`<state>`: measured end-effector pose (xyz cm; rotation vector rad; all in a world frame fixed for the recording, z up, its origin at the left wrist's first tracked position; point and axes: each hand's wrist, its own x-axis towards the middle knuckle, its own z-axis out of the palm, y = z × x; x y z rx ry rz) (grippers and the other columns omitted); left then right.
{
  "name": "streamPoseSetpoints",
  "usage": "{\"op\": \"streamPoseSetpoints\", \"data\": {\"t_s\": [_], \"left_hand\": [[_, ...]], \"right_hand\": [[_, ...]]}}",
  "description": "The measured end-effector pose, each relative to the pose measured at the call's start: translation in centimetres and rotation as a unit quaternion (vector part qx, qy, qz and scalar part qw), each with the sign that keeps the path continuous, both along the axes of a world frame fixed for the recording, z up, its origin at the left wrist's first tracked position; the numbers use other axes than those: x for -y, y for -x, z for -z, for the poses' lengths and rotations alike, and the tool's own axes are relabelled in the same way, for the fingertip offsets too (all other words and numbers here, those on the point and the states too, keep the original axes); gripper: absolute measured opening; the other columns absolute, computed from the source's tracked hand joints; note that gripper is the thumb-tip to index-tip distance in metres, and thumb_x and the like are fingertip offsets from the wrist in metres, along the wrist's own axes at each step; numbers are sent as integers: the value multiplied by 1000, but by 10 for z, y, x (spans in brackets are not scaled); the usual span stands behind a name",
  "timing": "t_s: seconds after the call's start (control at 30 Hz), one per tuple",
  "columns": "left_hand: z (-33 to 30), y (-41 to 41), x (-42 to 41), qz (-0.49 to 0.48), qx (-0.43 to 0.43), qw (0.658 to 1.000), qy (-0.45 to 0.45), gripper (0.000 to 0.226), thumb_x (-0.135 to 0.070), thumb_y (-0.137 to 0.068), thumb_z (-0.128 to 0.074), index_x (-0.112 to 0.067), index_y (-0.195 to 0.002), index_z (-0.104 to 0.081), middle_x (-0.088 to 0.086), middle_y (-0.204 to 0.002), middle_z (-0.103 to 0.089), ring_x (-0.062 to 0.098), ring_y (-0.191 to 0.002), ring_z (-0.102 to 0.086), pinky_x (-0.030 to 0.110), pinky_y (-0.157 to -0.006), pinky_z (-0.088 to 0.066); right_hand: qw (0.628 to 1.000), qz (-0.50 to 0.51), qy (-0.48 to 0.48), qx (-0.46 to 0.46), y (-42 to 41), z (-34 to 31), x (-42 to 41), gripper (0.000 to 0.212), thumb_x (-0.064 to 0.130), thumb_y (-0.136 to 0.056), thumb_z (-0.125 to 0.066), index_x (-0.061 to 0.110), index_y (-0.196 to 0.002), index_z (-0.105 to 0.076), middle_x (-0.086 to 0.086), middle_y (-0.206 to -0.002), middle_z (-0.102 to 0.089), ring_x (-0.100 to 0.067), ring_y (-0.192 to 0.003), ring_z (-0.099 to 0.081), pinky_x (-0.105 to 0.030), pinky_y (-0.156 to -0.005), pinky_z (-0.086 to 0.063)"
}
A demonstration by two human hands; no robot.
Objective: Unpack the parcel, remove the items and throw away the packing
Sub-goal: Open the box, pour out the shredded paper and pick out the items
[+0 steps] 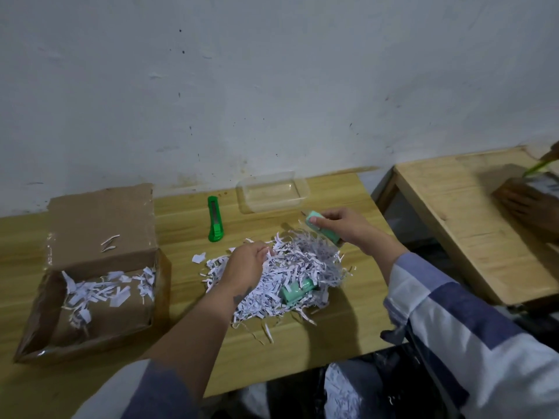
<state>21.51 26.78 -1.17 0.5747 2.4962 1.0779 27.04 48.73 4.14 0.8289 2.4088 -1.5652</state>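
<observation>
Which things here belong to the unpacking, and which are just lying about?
Job: open brown cardboard box; white shredded paper pile; mint green item in right hand; mint green item in pile.
Lying about: green utility knife; clear plastic container.

We see a pale wooden table point(302, 352) with light grain. The open cardboard box point(99, 225) is brown. The shredded paper point(305, 264) is white with a faint lilac tone. The utility knife point(215, 220) is bright green. The two small packets, one held point(322, 229) and one in the shreds point(295, 293), are mint green. The container point(272, 192) is clear. Our sleeve point(472, 325) has blue and white blocks.
</observation>
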Motion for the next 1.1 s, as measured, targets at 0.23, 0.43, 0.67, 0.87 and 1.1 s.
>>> {"op": "streamPoseSetpoints", "data": {"t_s": [0.23,0.43,0.67,0.87,1.1], "left_hand": [[22,-3,-3,134,-117,968,179,42,-45,-100,-32,-35,-140,-40,-11,-146,-38,15,-138,-27,41,-113,-13],[40,-5,-1,156,-137,957,202,75,-64,-81,-2,-38,-140,-41,-14,-148,-37,13,-140,-27,47,-116,-8],[54,-4,0,139,-183,958,171,61,-58,-87,-18,-34,-129,-56,-10,-135,-54,18,-130,-44,49,-110,-21],[39,-6,-3,142,-159,955,204,80,-57,-79,9,-39,-141,-37,-18,-146,-37,6,-139,-26,39,-115,-5],[25,-19,8,129,-221,955,150,61,-47,-91,-9,-34,-137,-46,-13,-139,-50,8,-136,-36,44,-114,-12]], "right_hand": [[978,76,-196,11,28,33,-30,56,46,-79,-69,11,-122,-58,-7,-108,-68,-19,-84,-58,-31,-70,-48],[949,103,-290,69,53,69,-45,56,57,-76,-66,15,-111,-55,-9,-113,-61,-32,-104,-58,-46,-84,-53],[940,103,-314,83,58,80,-45,66,62,-75,-62,13,-118,-51,-11,-122,-54,-32,-111,-54,-48,-87,-51],[942,70,-325,55,40,61,-33,58,56,-84,-57,17,-126,-50,-10,-128,-50,-32,-119,-46,-46,-94,-43],[943,-94,-305,-94,-12,39,42,13,33,-87,-61,28,-96,-68,10,-94,-62,-17,-102,-50,-40,-95,-40]]}}
